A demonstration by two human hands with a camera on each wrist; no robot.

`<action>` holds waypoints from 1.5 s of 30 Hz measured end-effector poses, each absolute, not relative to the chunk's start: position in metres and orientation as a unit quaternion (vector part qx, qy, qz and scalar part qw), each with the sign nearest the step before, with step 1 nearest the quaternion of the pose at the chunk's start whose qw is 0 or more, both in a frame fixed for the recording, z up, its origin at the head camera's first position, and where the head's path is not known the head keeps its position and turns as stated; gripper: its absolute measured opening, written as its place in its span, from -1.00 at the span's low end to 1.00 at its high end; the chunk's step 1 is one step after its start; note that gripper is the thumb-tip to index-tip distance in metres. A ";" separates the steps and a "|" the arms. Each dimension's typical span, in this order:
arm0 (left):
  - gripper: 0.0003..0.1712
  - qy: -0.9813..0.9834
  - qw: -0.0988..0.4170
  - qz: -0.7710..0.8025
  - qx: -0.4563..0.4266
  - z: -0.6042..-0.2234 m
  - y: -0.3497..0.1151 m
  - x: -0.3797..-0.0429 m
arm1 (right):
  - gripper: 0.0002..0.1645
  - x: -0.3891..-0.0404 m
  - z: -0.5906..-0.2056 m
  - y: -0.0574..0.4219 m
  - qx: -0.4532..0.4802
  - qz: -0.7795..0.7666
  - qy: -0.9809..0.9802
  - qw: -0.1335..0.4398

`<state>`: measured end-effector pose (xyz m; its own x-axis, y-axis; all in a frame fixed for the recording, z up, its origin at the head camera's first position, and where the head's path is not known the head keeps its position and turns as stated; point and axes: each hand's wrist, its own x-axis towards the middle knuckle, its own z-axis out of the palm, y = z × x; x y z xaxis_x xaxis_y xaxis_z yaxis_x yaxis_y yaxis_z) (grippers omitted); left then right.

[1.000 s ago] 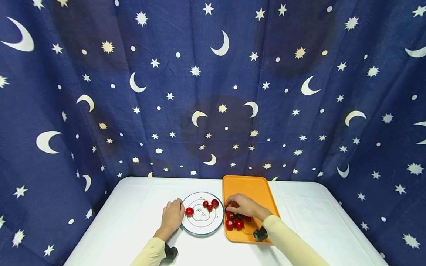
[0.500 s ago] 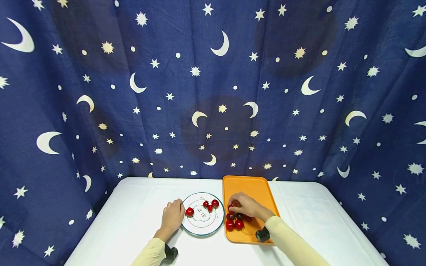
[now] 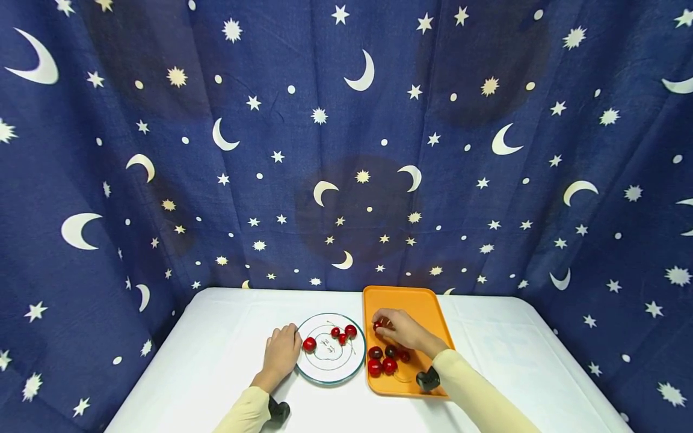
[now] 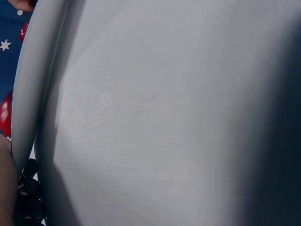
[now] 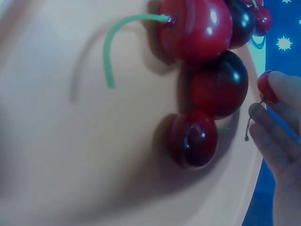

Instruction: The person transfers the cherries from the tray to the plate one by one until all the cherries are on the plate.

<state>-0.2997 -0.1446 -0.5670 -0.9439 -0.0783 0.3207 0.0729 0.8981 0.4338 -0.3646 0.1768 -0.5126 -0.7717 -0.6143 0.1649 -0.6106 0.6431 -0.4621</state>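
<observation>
- One cherry [image 3: 377, 325] was pinched in the right grip [image 3: 402, 329], with the tray [image 3: 400, 300] beneath.
- To its left, the left grip [image 3: 283, 349] touched the plate [image 3: 328, 383]; clasp unclear.
- Light, steady pressure likely served best.

Passable over far end of orange rectangular tray [image 3: 403, 299]; blocked near left by five glossy red cherries [image 3: 389, 365], near right by cream-sleeved right forearm [image 3: 460, 379]. Barred at left edge of white, teal-rimmed round plate [image 3: 341, 368] by left hand [image 3: 282, 349].

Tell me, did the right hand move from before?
Yes, a little: in the head view, the right hand moved up the picture, toward the far edge of the orange tray.
</observation>
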 end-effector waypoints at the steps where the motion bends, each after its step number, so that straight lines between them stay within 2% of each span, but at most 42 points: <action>1: -0.81 -0.960 0.165 -0.226 0.002 -0.567 -0.145 -0.300 | -0.83 -0.365 -0.512 0.176 -0.336 -0.254 0.907 0.002; 14: -0.81 -0.959 0.168 -0.226 0.007 -0.565 -0.144 -0.297 | -0.72 -0.361 -0.508 0.159 -0.355 -0.256 0.899 -0.023; 26: -0.81 -0.960 0.172 -0.220 0.003 -0.565 -0.144 -0.298 | -0.73 -0.358 -0.510 0.145 -0.334 -0.228 0.914 -0.022; 35: -0.81 -0.954 0.199 -0.223 0.000 -0.571 -0.144 -0.299 | -0.76 -0.357 -0.516 0.137 -0.351 -0.226 0.907 -0.060; 45: -0.77 -0.954 0.197 -0.227 0.000 -0.585 -0.147 -0.307 | -0.72 -0.356 -0.522 0.131 -0.334 -0.213 0.917 -0.042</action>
